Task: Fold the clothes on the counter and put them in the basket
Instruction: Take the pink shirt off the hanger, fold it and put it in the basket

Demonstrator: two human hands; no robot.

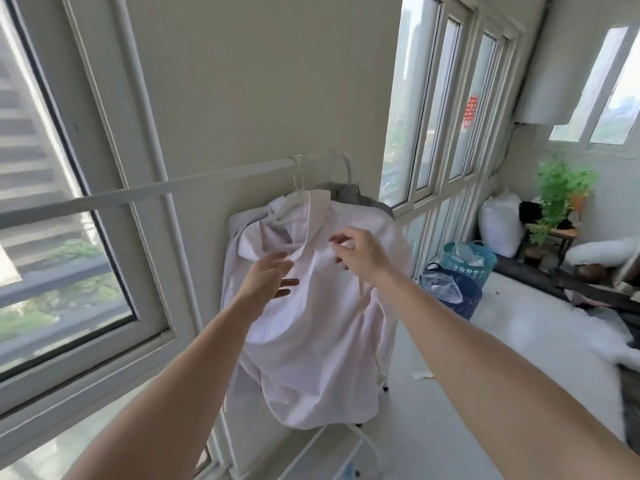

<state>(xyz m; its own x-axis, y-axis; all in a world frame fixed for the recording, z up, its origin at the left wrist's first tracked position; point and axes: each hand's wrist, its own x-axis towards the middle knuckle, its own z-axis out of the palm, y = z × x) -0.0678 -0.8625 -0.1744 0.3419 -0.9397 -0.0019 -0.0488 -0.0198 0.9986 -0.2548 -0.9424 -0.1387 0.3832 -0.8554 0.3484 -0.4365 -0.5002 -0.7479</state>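
Reaching both bare hands to front of pale pink shirt. Spreading fingers of left hand loosely, grip wide, hovering at or touching placket just under collar. Curling fingers of right hand lightly at upper chest cloth, grip narrow; impossible telling whether pinching fabric. Hanging shirt on white hanger from white rail, close to wall between windows. Hanging just behind: grey garment. Standing on floor further right, near window: teal basket, blue basket, touching each other.
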